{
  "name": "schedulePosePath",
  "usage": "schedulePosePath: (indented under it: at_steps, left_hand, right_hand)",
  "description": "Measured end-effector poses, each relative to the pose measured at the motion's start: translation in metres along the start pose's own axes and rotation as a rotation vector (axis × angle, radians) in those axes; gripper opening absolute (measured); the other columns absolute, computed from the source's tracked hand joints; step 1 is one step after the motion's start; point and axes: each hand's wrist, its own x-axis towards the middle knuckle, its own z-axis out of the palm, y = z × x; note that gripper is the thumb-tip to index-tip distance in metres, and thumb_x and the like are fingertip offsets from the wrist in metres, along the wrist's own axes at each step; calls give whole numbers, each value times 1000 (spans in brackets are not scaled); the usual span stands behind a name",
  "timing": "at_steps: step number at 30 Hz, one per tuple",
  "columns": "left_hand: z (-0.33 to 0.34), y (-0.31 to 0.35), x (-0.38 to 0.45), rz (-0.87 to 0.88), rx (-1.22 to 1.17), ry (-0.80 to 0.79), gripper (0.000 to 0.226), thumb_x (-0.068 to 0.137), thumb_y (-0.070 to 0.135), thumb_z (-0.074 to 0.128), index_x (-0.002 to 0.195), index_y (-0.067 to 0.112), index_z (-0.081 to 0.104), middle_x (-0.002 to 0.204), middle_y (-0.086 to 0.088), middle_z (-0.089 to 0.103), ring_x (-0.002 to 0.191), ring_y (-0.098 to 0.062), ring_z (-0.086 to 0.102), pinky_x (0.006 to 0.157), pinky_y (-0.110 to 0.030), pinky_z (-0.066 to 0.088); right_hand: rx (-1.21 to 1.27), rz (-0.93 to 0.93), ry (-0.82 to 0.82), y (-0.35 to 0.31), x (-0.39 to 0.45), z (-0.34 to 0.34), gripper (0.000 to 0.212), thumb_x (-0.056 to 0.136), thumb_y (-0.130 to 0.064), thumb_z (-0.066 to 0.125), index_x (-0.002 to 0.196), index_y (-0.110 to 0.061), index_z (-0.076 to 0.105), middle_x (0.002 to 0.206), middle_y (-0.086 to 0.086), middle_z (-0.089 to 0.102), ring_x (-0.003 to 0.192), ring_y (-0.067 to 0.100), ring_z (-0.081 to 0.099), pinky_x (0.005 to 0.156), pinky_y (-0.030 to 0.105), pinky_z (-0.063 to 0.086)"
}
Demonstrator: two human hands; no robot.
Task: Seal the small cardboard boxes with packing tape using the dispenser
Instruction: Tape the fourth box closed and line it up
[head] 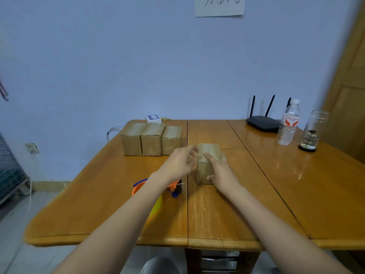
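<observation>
A small cardboard box with tape along its top stands in the middle of the wooden table. My right hand lies against its near right side, fingers straight over the top edge and thumb on the front face. My left hand is at the box's left side with loosely curled fingers, blurred; contact is unclear. The tape dispenser, orange, blue and yellow, lies on the table under my left forearm, mostly hidden. Three taped boxes stand in a row at the back left.
A black router, a water bottle and a glass jar stand at the table's back right. A small white box sits behind the row of boxes. A wooden door frame is on the right.
</observation>
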Motion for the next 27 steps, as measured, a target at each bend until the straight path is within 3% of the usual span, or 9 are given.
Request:
schedulePosePath:
  at_steps: [2,5,7,12,16,18,22,27]
  left_hand:
    - [-11,-13,4,-50,85,67,34,93,8,54,125,18,57,114,0,64,107,-17,61,88,-33,53]
    - [-28,-38,12,-187,187,103,44,93,10,52,136,18,52,132,-5,57,118,-24,56,93,-42,53]
    - [-40,-57,17,-275,220,123,47,94,12,51,140,19,48,141,-8,50,124,-27,51,97,-44,50]
    - [-66,-117,22,-517,358,115,56,99,25,49,152,26,33,159,-11,27,145,-38,25,116,-61,25]
    - [-77,-153,31,-628,381,81,61,100,37,48,155,32,23,164,-12,13,149,-44,11,115,-69,15]
    - [-79,-167,36,-672,382,71,60,101,44,45,155,37,20,166,-12,6,149,-46,6,115,-71,13]
    - [-82,-186,45,-746,305,102,57,99,63,31,153,47,20,166,-11,2,148,-47,10,115,-69,10]
    - [-80,-212,53,-768,71,160,55,96,68,29,148,48,32,164,-14,7,149,-42,13,117,-62,19]
  right_hand:
    - [44,13,1,-2,12,2,93,88,4,67,154,-46,24,165,12,7,93,15,55,84,32,56]
    - [86,46,-20,-8,33,7,96,89,10,63,154,-48,24,167,10,2,110,23,61,83,31,56]
    - [110,71,-19,-13,49,12,96,88,11,62,155,-47,23,167,9,3,110,23,62,79,30,58]
    - [124,68,-55,-26,93,23,88,91,3,64,157,-41,24,166,15,3,130,34,51,92,36,56]
    - [119,54,-79,-36,123,30,85,93,1,63,157,-39,24,164,17,3,122,35,56,90,34,55]
    - [141,59,-80,-40,135,34,85,93,1,63,157,-38,24,164,17,2,117,34,59,85,31,54]
    - [290,109,-126,-50,153,36,84,90,4,54,158,-35,24,163,16,-1,125,37,54,93,30,50]
    - [523,209,-57,-57,173,37,62,100,-28,47,159,-26,27,165,12,8,143,35,34,115,40,30]
